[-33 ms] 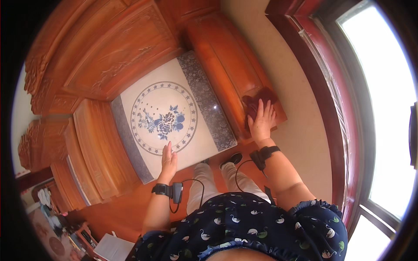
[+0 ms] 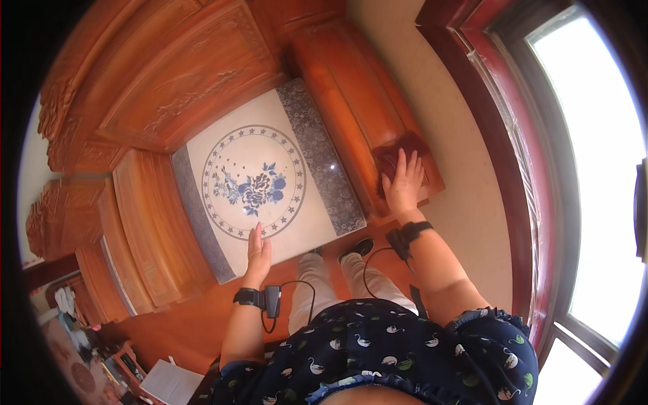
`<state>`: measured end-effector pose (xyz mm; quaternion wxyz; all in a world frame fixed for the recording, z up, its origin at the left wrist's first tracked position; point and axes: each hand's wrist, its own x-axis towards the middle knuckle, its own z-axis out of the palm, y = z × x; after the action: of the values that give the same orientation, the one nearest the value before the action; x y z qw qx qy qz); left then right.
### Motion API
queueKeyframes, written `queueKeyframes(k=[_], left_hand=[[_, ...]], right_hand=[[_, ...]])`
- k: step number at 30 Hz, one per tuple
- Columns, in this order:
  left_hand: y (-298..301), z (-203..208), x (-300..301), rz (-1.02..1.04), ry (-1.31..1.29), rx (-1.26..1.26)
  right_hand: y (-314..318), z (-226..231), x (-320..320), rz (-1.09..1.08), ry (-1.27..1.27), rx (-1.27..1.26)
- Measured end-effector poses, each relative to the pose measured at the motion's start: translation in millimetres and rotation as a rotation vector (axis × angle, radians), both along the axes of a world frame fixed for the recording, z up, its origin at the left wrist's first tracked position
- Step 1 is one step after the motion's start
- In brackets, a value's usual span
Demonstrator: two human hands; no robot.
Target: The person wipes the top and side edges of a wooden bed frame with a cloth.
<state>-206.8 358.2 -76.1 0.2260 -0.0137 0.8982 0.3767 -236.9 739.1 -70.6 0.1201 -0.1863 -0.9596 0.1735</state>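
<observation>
A dark red cloth lies bunched on the front end of the wooden armrest to the right. Flat on this cloth rests my right hand, its fingers stretched out and spread, covering part of it. My left hand hovers over the near edge of the seat cushion, fingers extended and holding nothing. The cushion is cream with grey patterned side bands and a blue flower motif inside a ring of stars.
A carved wooden backrest rises behind the cushion, and another wooden armrest stands on the left. On the right are a wall and a bright window. Lower left, a white sheet lies near cluttered items. Both wrists carry strapped devices with cables.
</observation>
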Motion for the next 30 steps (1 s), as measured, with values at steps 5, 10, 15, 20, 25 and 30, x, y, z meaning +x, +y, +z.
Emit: queueKeyframes(k=[5, 10, 15, 20, 25, 30], left_hand=[[-18.4, -7.4, 38.1, 0.181, 0.026, 0.075], [21.7, 14.4, 35.8, 0.140, -0.061, 0.004], [18.2, -0.8, 9.2, -0.015, -0.049, 0.027], [27.5, -33.2, -47.6, -0.079, -0.087, 0.187], [30.0, -20.2, -90.3, -0.058, -0.117, 0.304], [11.5, -19.2, -108.7, -0.016, -0.160, 0.346]], right_hand=[[-0.5, -13.3, -107.8, 0.203, 0.050, -0.074], [28.3, -12.8, -164.1, 0.247, -0.061, -0.119], [34.9, 14.6, -68.2, 0.363, 0.051, -0.271], [26.8, 24.9, 54.8, 0.146, -0.031, -0.319], [-29.5, 2.4, 31.1, -0.129, -0.025, -0.350], [-62.8, -33.7, -112.7, -0.269, 0.052, -0.149]])
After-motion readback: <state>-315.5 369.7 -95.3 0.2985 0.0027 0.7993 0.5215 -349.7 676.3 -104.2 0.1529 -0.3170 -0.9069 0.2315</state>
